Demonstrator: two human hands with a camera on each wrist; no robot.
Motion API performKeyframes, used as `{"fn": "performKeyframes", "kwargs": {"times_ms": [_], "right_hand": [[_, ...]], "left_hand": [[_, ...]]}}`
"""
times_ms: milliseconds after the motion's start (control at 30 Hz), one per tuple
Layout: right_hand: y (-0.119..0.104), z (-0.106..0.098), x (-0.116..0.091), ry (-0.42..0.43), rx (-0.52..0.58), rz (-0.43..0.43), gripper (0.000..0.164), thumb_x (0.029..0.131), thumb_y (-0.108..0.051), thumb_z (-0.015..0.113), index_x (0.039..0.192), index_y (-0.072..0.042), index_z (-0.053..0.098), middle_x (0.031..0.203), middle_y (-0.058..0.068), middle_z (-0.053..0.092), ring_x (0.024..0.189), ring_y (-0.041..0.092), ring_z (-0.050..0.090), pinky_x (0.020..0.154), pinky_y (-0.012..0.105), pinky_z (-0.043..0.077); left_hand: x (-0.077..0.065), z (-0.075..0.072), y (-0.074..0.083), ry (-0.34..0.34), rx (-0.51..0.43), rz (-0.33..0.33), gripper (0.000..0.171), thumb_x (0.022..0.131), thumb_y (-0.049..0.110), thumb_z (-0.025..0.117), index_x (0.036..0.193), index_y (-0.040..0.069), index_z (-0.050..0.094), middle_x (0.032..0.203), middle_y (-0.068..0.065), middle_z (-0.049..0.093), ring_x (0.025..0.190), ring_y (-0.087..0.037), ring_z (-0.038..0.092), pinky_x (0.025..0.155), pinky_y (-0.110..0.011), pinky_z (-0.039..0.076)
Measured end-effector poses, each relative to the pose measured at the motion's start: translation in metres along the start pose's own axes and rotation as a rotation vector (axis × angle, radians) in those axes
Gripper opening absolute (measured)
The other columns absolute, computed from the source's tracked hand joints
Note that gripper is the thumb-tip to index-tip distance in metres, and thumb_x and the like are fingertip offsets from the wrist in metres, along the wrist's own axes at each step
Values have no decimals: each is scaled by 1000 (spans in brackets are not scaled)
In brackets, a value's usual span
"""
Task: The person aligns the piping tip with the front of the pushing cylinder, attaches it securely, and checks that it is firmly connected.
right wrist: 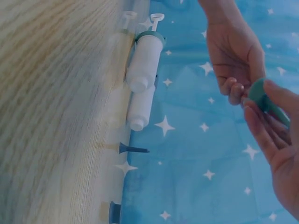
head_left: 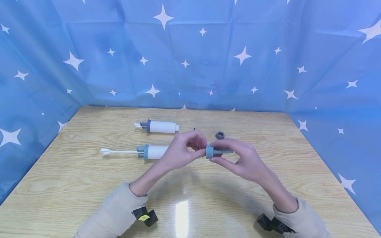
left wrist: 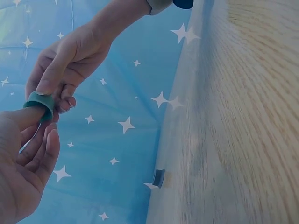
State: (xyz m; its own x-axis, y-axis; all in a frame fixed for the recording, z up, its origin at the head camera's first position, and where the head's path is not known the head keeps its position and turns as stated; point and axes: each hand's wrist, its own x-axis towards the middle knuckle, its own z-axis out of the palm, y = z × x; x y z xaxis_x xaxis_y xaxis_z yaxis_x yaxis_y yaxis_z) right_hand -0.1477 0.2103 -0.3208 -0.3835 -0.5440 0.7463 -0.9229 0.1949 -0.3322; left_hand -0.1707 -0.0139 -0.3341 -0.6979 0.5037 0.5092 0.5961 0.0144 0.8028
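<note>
Both hands meet over the table around a teal cap (head_left: 209, 152) with a thin nozzle (head_left: 224, 151) pointing right. My left hand (head_left: 184, 150) has its thumb at the cap's left rim, with its other fingers curled; the left wrist view shows that thumb on the cap (left wrist: 38, 98). From the other side, my right hand (head_left: 245, 160) pinches the cap between thumb and fingers, the nozzle running toward its palm. Behind the left hand lies a white syringe-like barrel (head_left: 156, 152) with a teal collar and its white plunger drawn out; the hand hides its right end.
A second white barrel (head_left: 162, 127) with a dark grey-blue collar lies farther back, its plunger pushed in. A dark ring-shaped cap (head_left: 220, 135) sits beyond the right hand. A small dark nozzle (right wrist: 133, 148) stands on the table. A starry blue cloth (head_left: 190, 66) rises behind the table.
</note>
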Motion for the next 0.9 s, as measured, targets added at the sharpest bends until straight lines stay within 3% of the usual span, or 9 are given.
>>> {"fn": "performKeyframes", "kwargs": {"times_ms": [267, 500, 700, 900], "right_hand": [[-3, 0, 1, -17, -15, 8, 33, 97, -30, 70, 113, -2, 71, 101, 6, 75, 86, 16, 73, 78, 22, 57], [-7, -2, -1, -89, 19, 101, 34, 96, -31, 69, 114, -3, 71, 102, 4, 75, 86, 14, 73, 77, 21, 57], [-7, -1, -3, -122, 7, 105, 34, 96, -29, 68, 115, -1, 71, 104, 6, 75, 89, 17, 74, 79, 22, 57], [-9, -2, -4, -151, -15, 157, 33, 95, -26, 68, 117, -2, 70, 101, 1, 75, 84, 9, 73, 76, 21, 58]], "left_hand": [[1, -1, 0, -33, 62, 47, 15, 87, -2, 76, 94, 4, 65, 84, -2, 67, 74, -5, 65, 67, -27, 58], [4, -4, -3, -101, 112, 118, 16, 87, -7, 73, 97, 3, 65, 88, -6, 68, 77, -4, 65, 68, -24, 58], [4, -4, -2, -126, 138, 171, 22, 85, -12, 69, 101, 2, 66, 92, -5, 69, 77, -4, 64, 68, -22, 57], [4, -5, 0, -124, 148, 164, 22, 85, -10, 70, 103, 2, 67, 91, -5, 69, 76, -4, 64, 67, -22, 57]]}}
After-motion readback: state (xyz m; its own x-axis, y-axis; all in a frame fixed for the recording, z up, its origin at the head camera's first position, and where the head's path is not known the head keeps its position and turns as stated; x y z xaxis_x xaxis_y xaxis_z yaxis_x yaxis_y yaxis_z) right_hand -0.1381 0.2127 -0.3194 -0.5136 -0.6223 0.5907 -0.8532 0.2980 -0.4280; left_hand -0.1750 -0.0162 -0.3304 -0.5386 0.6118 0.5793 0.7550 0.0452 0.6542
